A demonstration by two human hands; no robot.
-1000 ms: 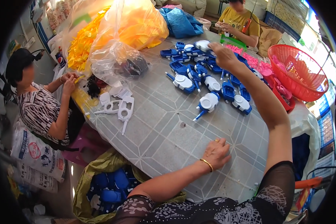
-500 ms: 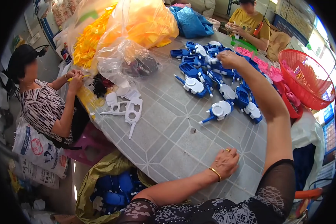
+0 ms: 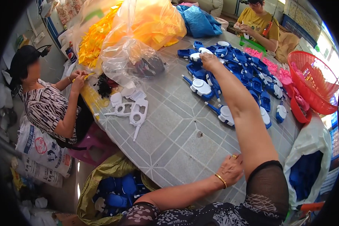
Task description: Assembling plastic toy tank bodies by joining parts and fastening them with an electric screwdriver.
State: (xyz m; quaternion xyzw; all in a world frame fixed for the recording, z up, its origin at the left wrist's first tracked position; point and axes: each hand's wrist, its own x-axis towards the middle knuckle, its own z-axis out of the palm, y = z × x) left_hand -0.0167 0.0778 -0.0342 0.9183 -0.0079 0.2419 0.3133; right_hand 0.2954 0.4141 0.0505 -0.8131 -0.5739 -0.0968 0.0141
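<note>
A pile of blue-and-white plastic toy pieces [image 3: 201,87], with round white covers and thin stems, lies across the far right half of the table. My right hand [image 3: 211,62] reaches over its far left part. Its fingers are bent down and closed around a blue-and-white plastic toy piece [image 3: 195,57], their tips partly hidden. My left hand [image 3: 230,170], with a ring and a gold bangle, rests on the grey table [image 3: 177,150] near me. Its fingers are curled under, and nothing shows in them. My right forearm crosses just above it and covers part of the pile.
White plastic frames [image 3: 137,117] lie at left beside a clear bag of yellow parts [image 3: 150,28]. Red baskets [image 3: 312,84] and pink parts [image 3: 265,62] stand at right. A sack of blue parts [image 3: 88,192] is below the edge. Two people work at left and far right.
My right hand has moved left across the pile, and its forearm now passes close to my left hand. The left hand stays on the table. The whole view has shifted slightly.
</note>
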